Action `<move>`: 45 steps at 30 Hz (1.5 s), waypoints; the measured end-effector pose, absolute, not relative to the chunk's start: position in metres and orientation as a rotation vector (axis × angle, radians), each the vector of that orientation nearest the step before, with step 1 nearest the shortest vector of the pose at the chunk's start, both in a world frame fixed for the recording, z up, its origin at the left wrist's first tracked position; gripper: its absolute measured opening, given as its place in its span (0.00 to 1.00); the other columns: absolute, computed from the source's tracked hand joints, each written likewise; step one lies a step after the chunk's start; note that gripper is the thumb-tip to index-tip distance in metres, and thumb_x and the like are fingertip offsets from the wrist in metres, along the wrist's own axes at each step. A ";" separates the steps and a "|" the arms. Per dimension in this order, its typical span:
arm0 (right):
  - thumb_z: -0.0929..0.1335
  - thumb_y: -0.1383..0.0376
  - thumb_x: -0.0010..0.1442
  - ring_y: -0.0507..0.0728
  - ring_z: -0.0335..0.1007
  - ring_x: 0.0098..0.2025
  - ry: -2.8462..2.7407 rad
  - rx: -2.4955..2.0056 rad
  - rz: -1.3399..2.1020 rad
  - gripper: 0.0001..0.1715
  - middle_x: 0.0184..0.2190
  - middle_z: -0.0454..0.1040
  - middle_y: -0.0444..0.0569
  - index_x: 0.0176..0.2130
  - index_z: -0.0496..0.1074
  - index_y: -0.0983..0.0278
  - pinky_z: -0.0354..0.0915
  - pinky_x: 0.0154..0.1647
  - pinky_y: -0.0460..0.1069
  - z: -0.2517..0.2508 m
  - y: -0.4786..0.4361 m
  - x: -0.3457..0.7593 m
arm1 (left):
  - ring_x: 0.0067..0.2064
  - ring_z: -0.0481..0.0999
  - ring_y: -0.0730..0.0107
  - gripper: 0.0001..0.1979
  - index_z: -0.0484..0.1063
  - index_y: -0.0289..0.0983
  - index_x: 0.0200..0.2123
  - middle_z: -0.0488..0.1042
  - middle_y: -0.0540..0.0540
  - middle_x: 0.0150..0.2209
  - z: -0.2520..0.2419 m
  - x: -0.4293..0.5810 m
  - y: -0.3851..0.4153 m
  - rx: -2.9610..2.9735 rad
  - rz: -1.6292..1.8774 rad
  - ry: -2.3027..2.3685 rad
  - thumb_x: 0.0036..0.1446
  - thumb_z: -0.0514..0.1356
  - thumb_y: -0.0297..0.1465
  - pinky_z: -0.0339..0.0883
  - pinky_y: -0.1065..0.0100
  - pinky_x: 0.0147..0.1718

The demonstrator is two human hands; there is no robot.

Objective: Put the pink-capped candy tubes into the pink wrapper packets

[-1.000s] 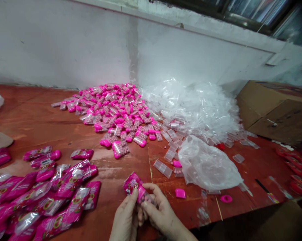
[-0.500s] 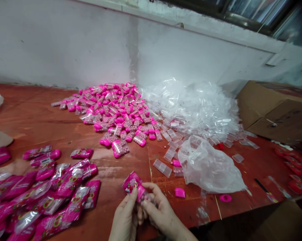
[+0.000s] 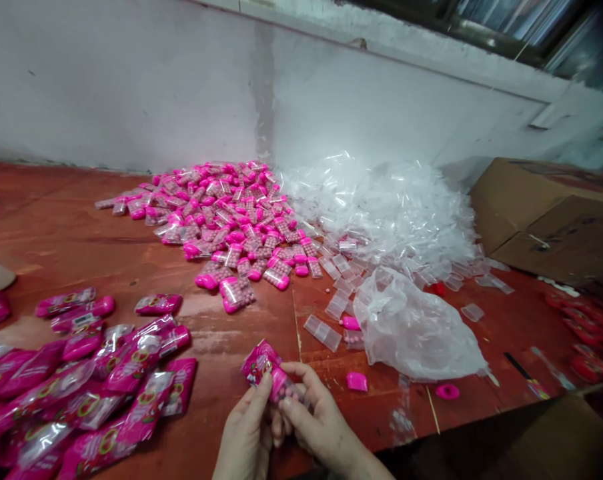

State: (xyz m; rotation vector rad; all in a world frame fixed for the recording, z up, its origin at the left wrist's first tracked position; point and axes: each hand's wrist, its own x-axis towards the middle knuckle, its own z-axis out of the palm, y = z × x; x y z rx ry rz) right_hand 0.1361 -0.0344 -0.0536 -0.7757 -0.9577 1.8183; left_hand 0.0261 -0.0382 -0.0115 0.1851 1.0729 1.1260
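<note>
My left hand (image 3: 246, 423) pinches a printed pink wrapper (image 3: 259, 359) between thumb and fingers, above the near edge of the table. Close against it, my right hand (image 3: 324, 420) grips a small clear candy box (image 3: 297, 393) with a pink cap and pink balls inside. The capped end meets the wrapper's mouth; how far it reaches inside I cannot tell. Left of my hands lies a heap of wrapped pink packs (image 3: 126, 373). Farther back is a pile of filled, pink-capped boxes (image 3: 231, 220).
Clear plastic cases (image 3: 396, 213) are heaped by the wall. A crumpled plastic bag (image 3: 416, 327), a loose pink cap (image 3: 357, 381) and a black-bladed tool (image 3: 519, 368) lie to the right. A cardboard box (image 3: 551, 220) stands at the back right, near red packs (image 3: 581, 320).
The view has shifted slightly, so the table's contents sit a little farther left. Both hands keep nearly the same hold on the wrapper and the candy box.
</note>
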 end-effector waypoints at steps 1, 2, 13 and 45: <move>0.71 0.52 0.64 0.50 0.68 0.22 -0.959 -0.780 1.817 0.30 0.23 0.71 0.39 0.56 0.60 0.64 0.66 0.28 0.46 -0.054 -0.034 0.136 | 0.18 0.63 0.76 0.30 0.72 0.34 0.20 0.66 0.50 0.14 -0.012 0.026 -0.038 0.186 1.125 1.076 0.35 0.72 0.56 0.56 0.74 0.18; 0.70 0.52 0.64 0.49 0.68 0.23 -0.959 -0.782 1.816 0.29 0.24 0.71 0.39 0.56 0.60 0.64 0.66 0.28 0.46 -0.054 -0.034 0.136 | 0.18 0.63 0.76 0.30 0.72 0.34 0.21 0.66 0.51 0.14 -0.012 0.026 -0.038 0.185 1.124 1.079 0.35 0.72 0.56 0.56 0.74 0.17; 0.71 0.53 0.64 0.48 0.65 0.22 -0.929 -0.767 1.811 0.30 0.25 0.72 0.40 0.57 0.60 0.65 0.66 0.28 0.46 -0.056 -0.035 0.136 | 0.17 0.61 0.77 0.27 0.72 0.33 0.21 0.64 0.51 0.13 -0.018 0.025 -0.038 0.211 1.113 1.095 0.38 0.73 0.52 0.53 0.75 0.16; 0.70 0.49 0.63 0.48 0.63 0.21 -0.998 -0.807 1.834 0.32 0.23 0.68 0.38 0.56 0.60 0.63 0.54 0.22 0.43 -0.036 -0.032 0.139 | 0.19 0.63 0.75 0.27 0.73 0.34 0.21 0.65 0.50 0.14 -0.013 0.022 -0.038 0.220 1.086 1.068 0.38 0.73 0.53 0.57 0.75 0.17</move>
